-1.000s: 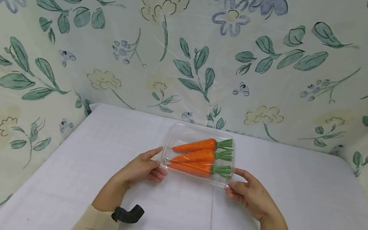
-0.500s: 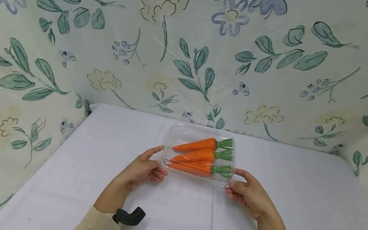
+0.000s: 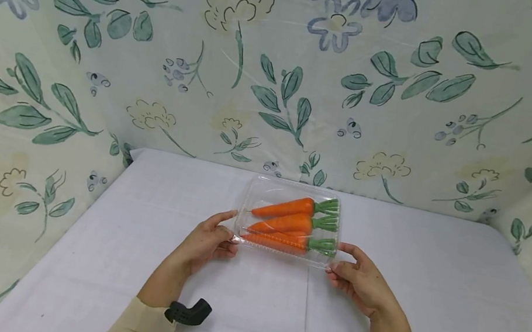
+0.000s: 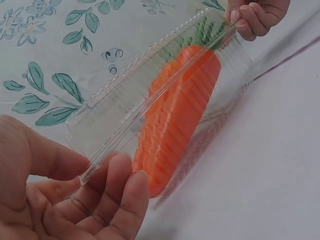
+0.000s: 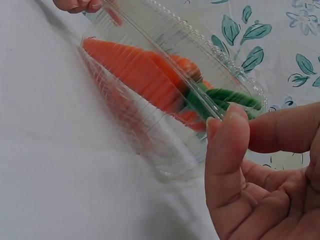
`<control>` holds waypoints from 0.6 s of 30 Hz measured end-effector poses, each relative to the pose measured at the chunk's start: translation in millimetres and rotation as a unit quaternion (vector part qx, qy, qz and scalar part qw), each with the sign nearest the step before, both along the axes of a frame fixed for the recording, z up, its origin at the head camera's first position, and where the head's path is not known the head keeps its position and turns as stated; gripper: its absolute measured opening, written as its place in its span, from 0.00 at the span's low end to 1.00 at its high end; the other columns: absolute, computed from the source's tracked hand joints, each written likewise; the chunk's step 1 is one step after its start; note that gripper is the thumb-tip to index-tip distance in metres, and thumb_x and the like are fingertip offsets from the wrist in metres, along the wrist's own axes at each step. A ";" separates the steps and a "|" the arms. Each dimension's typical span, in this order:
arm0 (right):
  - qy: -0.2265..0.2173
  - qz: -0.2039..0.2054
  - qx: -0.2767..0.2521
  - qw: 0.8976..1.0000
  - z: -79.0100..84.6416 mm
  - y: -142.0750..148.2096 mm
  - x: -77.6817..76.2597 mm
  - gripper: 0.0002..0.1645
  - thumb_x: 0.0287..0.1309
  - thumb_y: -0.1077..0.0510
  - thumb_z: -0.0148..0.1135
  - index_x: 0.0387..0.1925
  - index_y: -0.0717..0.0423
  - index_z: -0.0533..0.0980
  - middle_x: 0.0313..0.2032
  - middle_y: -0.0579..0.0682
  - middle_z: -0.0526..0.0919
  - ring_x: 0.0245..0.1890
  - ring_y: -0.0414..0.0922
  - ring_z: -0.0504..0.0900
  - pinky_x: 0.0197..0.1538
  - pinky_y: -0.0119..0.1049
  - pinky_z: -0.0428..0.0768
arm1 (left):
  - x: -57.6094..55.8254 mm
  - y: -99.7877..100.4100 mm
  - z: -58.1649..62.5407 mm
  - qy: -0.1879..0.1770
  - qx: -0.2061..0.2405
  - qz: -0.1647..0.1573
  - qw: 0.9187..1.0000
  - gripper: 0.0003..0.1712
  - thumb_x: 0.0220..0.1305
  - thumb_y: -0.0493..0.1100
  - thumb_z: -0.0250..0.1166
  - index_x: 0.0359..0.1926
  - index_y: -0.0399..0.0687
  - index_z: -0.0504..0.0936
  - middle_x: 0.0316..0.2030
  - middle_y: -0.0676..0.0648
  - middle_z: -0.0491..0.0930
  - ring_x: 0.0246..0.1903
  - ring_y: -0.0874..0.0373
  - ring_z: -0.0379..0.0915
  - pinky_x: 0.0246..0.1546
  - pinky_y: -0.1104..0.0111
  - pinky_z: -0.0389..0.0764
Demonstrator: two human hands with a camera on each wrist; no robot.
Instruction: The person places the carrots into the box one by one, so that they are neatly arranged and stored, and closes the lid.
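Note:
A clear plastic clamshell container [image 3: 263,192] lies at the far middle of the table, its lid down over three orange carrots [image 3: 282,223] with green stubs of stalk [image 3: 325,223] pointing right. My left hand [image 3: 207,242] pinches the rim at the near left corner between thumb and fingers. At the near right corner, my right hand [image 3: 362,279] pinches the rim the same way, its index finger extended along the right side. In the left wrist view, the lid and base [image 4: 235,67] meet along the pinched rim. The right wrist view shows carrot stalks [image 5: 232,97] close to my right fingertips.
White cloth [image 3: 121,259] covers the table, with a crease running forward from the container. A flowered curtain [image 3: 274,120] hangs right behind the far edge and along both sides. Black camera mounts [image 3: 189,311] sit on both wrists, over beige sleeves.
The container's left end and the carrots have shifted very slightly, and my left fingers have drawn in a little at the corner. Both hands keep their grip on the rim.

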State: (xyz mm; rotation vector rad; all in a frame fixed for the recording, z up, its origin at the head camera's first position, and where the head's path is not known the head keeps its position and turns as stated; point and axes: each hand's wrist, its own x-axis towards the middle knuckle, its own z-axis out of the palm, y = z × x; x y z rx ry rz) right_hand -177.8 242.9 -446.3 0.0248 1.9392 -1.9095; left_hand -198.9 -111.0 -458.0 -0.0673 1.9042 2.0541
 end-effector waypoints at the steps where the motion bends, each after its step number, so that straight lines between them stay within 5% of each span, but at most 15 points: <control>1: 0.000 -0.001 0.001 1.000 -0.2 0.1 0.0 0.40 0.69 0.66 0.53 0.75 0.65 0.46 0.35 0.46 0.84 0.33 0.35 0.84 0.39 0.25 0.85 | -0.3 0.1 -0.4 0.003 0.002 0.002 1.000 0.36 0.70 0.34 0.53 0.78 0.47 0.60 0.33 0.49 0.77 0.31 0.60 0.81 0.40 0.68 0.87; 18: 0.007 -0.010 0.007 1.000 0.7 -0.1 0.4 0.40 0.71 0.65 0.52 0.76 0.64 0.46 0.36 0.47 0.85 0.31 0.35 0.82 0.39 0.24 0.85 | -1.7 2.1 -1.0 0.002 0.020 0.016 1.000 0.36 0.69 0.30 0.54 0.77 0.43 0.60 0.32 0.49 0.78 0.29 0.60 0.81 0.39 0.68 0.87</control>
